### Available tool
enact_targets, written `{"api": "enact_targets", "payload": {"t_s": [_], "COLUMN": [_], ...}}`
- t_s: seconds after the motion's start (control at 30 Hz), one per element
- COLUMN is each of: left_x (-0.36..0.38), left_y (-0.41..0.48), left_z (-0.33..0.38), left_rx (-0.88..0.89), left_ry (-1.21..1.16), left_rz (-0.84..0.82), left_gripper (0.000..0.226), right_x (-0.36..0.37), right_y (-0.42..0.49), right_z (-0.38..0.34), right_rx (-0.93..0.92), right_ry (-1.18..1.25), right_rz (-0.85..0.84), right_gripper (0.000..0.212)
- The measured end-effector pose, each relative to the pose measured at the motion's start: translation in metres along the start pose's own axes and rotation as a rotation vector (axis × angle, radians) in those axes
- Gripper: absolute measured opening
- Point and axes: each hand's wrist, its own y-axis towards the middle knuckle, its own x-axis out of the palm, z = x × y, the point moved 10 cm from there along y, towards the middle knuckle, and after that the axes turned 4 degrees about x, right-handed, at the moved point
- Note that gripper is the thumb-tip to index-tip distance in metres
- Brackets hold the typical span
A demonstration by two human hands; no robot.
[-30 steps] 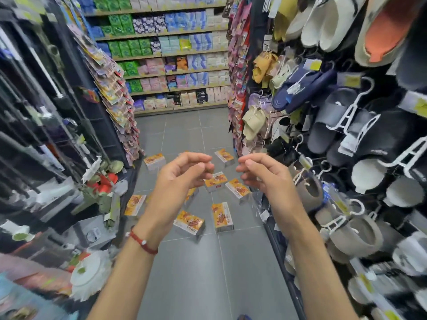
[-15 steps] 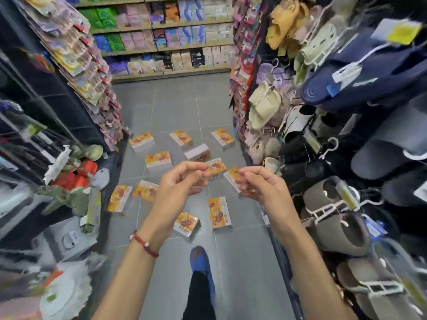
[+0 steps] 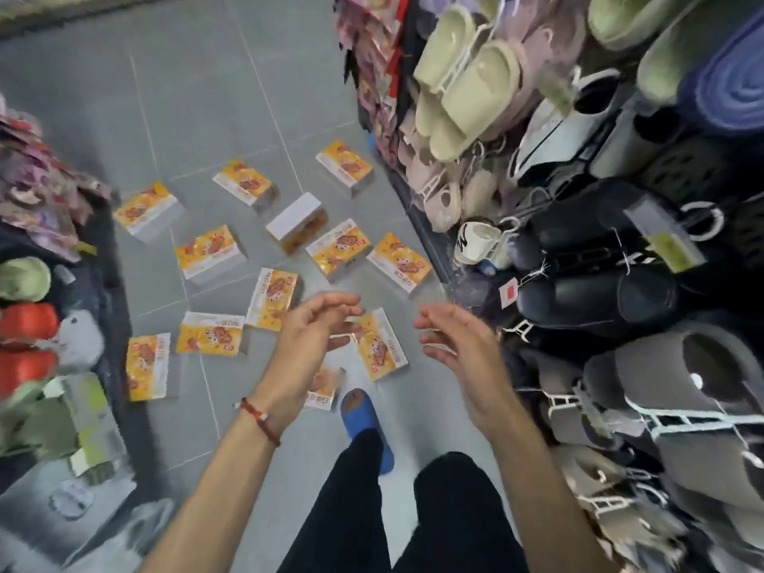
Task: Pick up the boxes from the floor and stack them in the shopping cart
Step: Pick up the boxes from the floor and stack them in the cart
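Both hands hover empty above the grey tiled floor (image 3: 231, 97) of a shop aisle. The left hand (image 3: 308, 345), with a red bracelet (image 3: 261, 419) at its wrist, has its fingers (image 3: 330, 301) loosely curled and apart; the right hand (image 3: 463, 349) is likewise open, fingers spread, holding nothing. About a dozen yellow-and-orange boxes (image 3: 206, 252) lie scattered flat on the floor ahead, one box (image 3: 378, 345) directly below and between the hands, another partly hidden under the left wrist. A blue shoe (image 3: 364, 419) stands just behind them. Slippers (image 3: 467, 88) hang on the right-hand rack.
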Motion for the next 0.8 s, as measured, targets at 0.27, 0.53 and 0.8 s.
{"api": "enact_targets", "payload": {"t_s": [0.27, 0.53, 0.8], "left_x": [0.019, 0.036, 0.036], "left_y": [0.118, 0.214, 0.295], "left_z": [-0.117, -0.289, -0.448], "left_rx": [-0.231, -0.456, -0.603], "left_ry": [0.026, 0.051, 0.161], "left_rz": [-0.021, 0.000, 0.005], "left_gripper": [0.023, 0.021, 0.016], "right_x": [-0.020, -0.052, -0.088], "right_y": [0.115, 0.216, 0.320], "right_z": [0.099, 0.253, 0.394], "right_rx": [0.202, 0.409, 0.569], "right_ry": [-0.010, -0.056, -0.118], "right_rz": [0.187, 0.256, 0.334], "right_gripper": [0.013, 0.022, 0.017]}}
